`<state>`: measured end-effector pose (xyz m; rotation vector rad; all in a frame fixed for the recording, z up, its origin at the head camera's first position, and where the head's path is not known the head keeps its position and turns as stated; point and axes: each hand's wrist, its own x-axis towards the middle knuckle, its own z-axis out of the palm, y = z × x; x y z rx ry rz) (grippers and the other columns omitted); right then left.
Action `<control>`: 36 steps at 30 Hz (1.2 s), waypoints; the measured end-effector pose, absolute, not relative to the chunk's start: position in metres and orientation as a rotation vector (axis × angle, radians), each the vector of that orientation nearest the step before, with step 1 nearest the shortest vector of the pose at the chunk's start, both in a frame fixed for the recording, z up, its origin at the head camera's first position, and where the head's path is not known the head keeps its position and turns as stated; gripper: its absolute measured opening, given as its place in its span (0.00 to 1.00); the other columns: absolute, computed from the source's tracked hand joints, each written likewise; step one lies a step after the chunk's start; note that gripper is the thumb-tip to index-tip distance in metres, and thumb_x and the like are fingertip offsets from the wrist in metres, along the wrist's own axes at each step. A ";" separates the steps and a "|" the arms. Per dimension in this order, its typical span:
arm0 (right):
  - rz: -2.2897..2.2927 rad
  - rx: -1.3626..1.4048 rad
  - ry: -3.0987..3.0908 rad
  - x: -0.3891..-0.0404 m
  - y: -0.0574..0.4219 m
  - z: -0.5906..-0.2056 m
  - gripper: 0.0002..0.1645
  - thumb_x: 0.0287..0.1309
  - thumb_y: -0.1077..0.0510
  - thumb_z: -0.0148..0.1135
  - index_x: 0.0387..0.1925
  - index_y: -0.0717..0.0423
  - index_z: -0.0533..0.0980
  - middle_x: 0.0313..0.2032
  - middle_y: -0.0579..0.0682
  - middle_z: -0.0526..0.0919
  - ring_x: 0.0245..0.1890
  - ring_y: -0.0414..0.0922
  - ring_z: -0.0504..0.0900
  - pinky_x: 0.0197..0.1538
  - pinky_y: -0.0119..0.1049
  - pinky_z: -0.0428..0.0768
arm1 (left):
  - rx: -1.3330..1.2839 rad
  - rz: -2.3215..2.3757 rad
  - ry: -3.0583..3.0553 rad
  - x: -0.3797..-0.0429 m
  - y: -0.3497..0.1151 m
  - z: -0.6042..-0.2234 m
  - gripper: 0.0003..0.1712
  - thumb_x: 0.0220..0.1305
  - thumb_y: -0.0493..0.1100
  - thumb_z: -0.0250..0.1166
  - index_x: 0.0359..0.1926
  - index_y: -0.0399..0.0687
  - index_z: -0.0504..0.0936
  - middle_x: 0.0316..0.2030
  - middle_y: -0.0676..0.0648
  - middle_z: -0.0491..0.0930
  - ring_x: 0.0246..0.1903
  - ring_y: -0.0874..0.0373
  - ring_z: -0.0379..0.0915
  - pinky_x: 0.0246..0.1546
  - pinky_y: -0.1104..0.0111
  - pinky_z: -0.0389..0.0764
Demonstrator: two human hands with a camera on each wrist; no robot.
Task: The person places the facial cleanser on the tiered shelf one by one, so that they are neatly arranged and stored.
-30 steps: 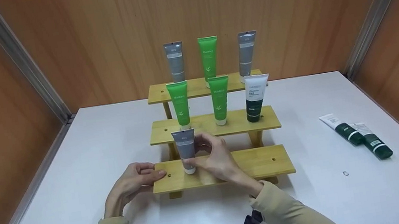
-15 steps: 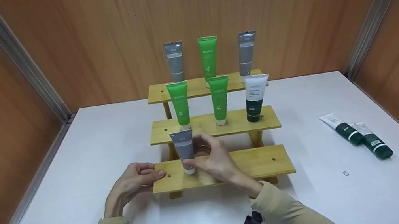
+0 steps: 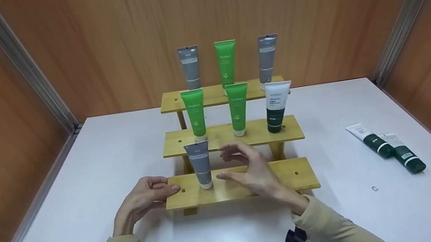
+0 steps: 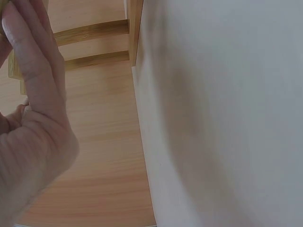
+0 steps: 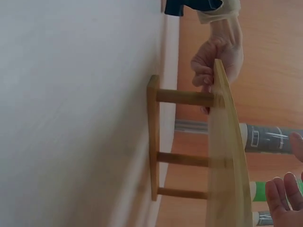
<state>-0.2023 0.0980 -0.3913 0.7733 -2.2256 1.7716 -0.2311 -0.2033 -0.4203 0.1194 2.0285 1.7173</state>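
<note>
A three-step wooden display rack (image 3: pixel 280 176) stands mid-table. At the left end of its lowest step, my left hand (image 3: pixel 145 197) grips the board, thumb on top and fingers beneath. On that step a grey tube (image 3: pixel 200 164) stands upright on its white cap. My right hand (image 3: pixel 253 171) is just right of the tube, apart from it, fingers loosely bent and holding nothing. The right wrist view shows the grey tube (image 5: pixel 270 139) beside the right hand's fingers (image 5: pixel 279 194). In the left wrist view, the left hand (image 4: pixel 38 94) reaches to the rack's edge.
Two green tubes (image 3: pixel 195 113) and a white-and-dark-green tube (image 3: pixel 276 107) stand on the middle step. The top step bears two grey tubes (image 3: pixel 190 67) and a green one (image 3: pixel 227 63). Two white-and-green tubes (image 3: pixel 370 140) lie at right near a small ring (image 3: pixel 375 188). Wooden walls enclose the table.
My right hand has let go of the grey tube and moved right, away from it. The tube now stands by itself on the lowest step. My left hand has stayed on the rack.
</note>
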 end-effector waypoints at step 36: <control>1.317 0.698 -2.136 -0.206 0.332 -0.404 0.25 0.40 0.85 0.69 0.44 0.73 0.79 0.39 0.52 0.84 0.41 0.37 0.83 0.53 0.19 0.80 | 0.119 1.705 2.039 -0.231 -0.203 -0.420 0.19 0.62 0.44 0.72 0.46 0.39 0.73 0.31 0.55 0.87 0.32 0.63 0.85 0.35 0.69 0.86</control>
